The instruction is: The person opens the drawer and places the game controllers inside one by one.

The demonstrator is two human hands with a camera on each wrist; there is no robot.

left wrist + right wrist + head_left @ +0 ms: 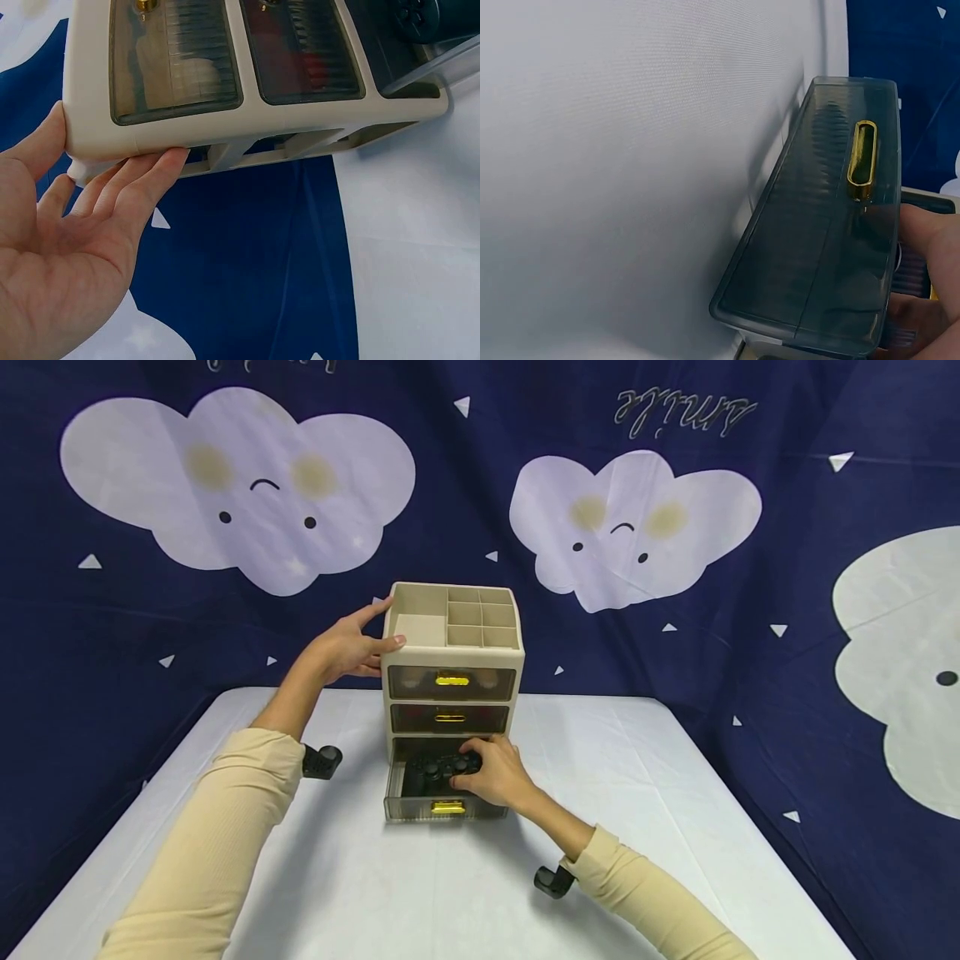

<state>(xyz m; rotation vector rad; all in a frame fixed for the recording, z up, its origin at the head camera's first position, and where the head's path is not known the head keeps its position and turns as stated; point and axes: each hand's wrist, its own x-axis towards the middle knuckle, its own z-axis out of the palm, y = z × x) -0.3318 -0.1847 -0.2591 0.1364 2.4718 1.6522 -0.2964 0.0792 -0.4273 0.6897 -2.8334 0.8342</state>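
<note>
A cream drawer organizer (457, 657) stands upright at the table's far side, its bottom drawer (411, 811) pulled out. In that drawer lies a black game controller (432, 772); my right hand (501, 773) holds its right end between thumb and fingers. The drawer's smoky front (802, 247) hides most of that grip in the right wrist view. My left hand (347, 652) rests on the organizer's upper left corner, thumb over the top edge. Extended fingers of the left hand (82, 247) press along the side wall in the left wrist view.
Two upper drawers, the top one (405, 683) and the middle one (408, 718), are closed, with blurred contents behind dark fronts. Open compartments (465, 635) form the organizer's top. A white cloth covers the table (360, 885); a navy cloud-print curtain (465, 510) hangs behind.
</note>
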